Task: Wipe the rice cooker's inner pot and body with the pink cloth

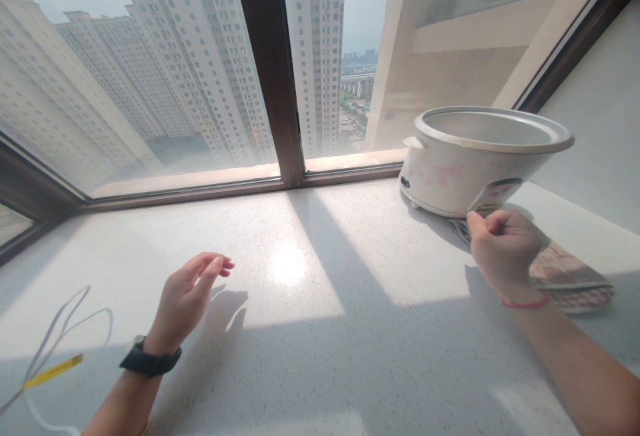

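Observation:
My left hand (186,295) hovers over the left part of the pale speckled counter (290,369), its fingers loosely bent and nothing visible in them. A dark band circles that wrist. Over on the right, my right hand (505,246) is closed in a fist in front of a white rice cooker (450,179). Whether anything sits inside the curled fingers is hidden. A checked, patterned cloth (573,279) lies on the counter behind the right wrist, and a greyish edge of it shows left of the fist. The cooker stands upright without a lid, in the window corner.
At lower left, a pale cord (65,329) with a yellow tag (53,371) loops on the counter. A dark window frame (273,63) borders the back, with tall buildings outside. A white wall (595,129) rises behind the cooker on the right.

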`<state>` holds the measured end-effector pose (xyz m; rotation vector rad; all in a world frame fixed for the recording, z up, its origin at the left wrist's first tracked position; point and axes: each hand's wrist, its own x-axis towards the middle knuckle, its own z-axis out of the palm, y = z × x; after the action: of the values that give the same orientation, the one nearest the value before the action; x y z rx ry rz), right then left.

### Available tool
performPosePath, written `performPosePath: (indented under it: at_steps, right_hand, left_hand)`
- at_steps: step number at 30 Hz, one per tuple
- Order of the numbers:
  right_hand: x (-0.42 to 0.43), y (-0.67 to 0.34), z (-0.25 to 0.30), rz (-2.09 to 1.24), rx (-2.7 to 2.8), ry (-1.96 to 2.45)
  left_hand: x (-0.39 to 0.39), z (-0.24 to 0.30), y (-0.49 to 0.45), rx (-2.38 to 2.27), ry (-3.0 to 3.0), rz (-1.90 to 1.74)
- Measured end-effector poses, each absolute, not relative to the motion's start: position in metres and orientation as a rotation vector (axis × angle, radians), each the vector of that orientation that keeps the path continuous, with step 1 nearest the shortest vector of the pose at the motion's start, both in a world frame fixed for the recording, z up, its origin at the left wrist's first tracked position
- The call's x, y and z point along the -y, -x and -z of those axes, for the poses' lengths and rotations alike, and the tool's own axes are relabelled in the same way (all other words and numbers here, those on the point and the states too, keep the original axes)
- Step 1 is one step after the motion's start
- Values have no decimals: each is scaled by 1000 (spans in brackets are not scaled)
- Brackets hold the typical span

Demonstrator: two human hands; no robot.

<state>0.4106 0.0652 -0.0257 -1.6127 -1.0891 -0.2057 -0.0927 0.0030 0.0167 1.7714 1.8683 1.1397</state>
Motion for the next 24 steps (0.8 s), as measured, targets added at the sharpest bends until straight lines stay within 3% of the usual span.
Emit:
performPosePath:
  at_steps: [8,24]
  right_hand:
    - [-64,-395,22,89,1173,1440]
    - [-65,-393,41,52,1302,1563]
  left_hand:
    - [0,-21,93,-1820,-1599,-1142]
    - [0,-20,87,-1774,-1571,-1129]
